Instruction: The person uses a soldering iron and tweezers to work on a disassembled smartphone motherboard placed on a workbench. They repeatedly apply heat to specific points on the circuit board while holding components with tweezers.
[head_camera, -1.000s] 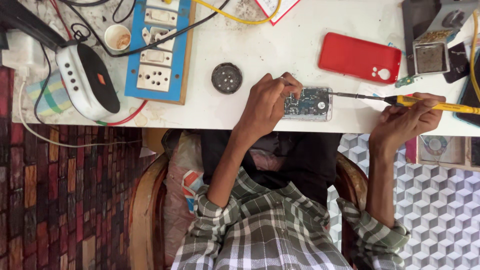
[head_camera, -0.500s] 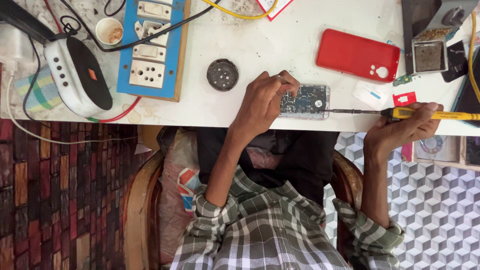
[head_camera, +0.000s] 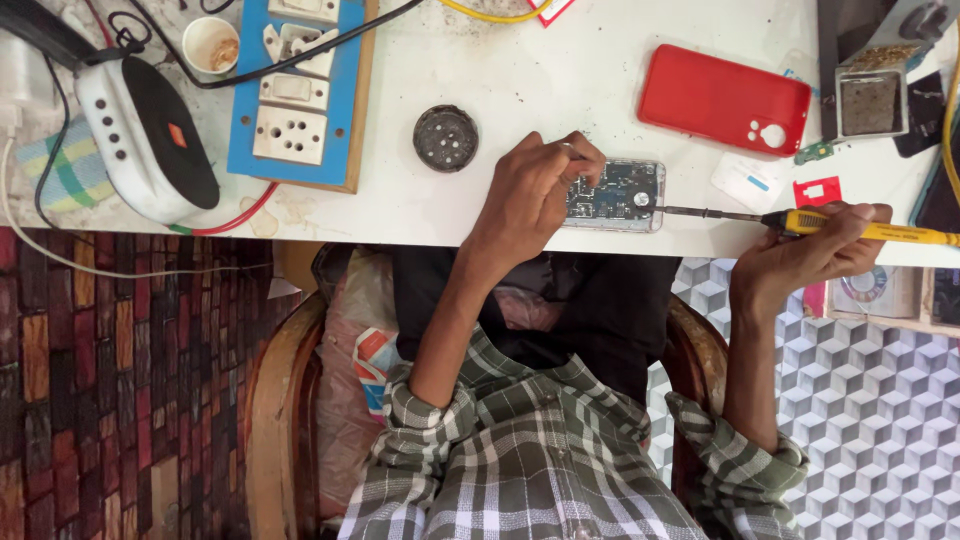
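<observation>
While left hand (head_camera: 530, 195) steadies it, opened phone (head_camera: 615, 195) shows bare blue circuitry.

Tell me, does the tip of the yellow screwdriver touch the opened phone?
Touching. In the head view the yellow screwdriver, held in the right hand, reaches its metal tip onto the edge of the opened phone; no gap shows.

Matt white table (head_camera: 560, 90); glossy red plastic phone cover (head_camera: 722, 98); screwdriver (head_camera: 800, 220) shaft probably metal.
</observation>
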